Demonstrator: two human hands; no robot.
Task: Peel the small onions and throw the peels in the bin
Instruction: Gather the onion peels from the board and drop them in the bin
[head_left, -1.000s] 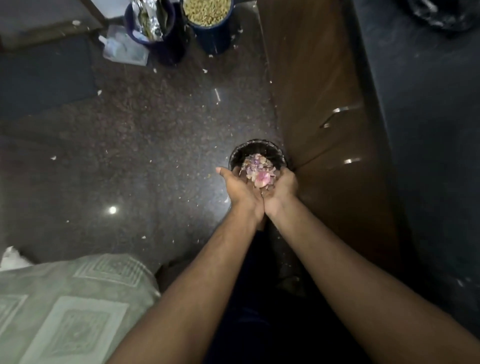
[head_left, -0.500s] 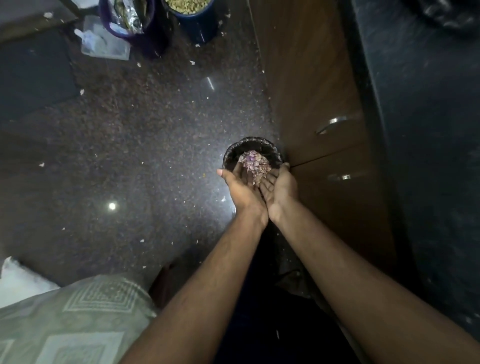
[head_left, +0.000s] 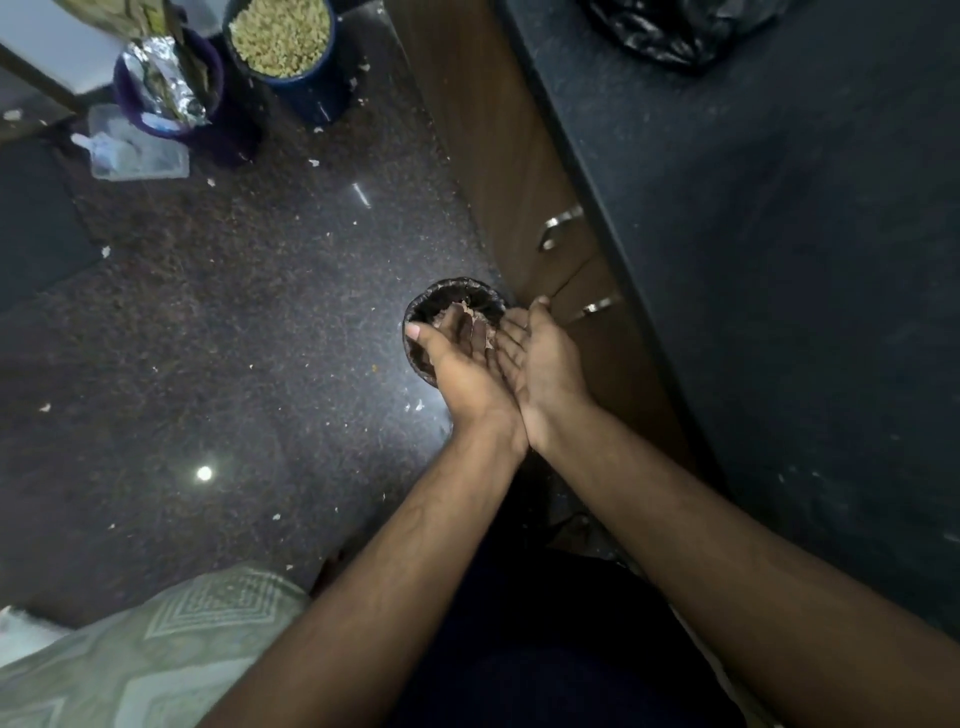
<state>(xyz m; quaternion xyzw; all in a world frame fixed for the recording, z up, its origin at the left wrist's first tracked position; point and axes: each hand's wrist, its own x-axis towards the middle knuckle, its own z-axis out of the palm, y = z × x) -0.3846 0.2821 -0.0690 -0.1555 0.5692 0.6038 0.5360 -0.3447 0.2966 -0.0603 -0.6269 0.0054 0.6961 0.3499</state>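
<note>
- Peels (head_left: 470, 313): the heap cupped in the palms a second ago is mostly gone; a few scraps are seen at the fingertips, right over the bin (head_left: 451, 300)
- Left hand (head_left: 462, 358) and right hand (head_left: 540, 353): held side by side, wrists touching, fingers spread flat, nothing gripped
- Bin: set on the floor (head_left: 234, 338) just beside the cabinet (head_left: 498, 156)
- Judged: the dumping step is nearly done
</note>
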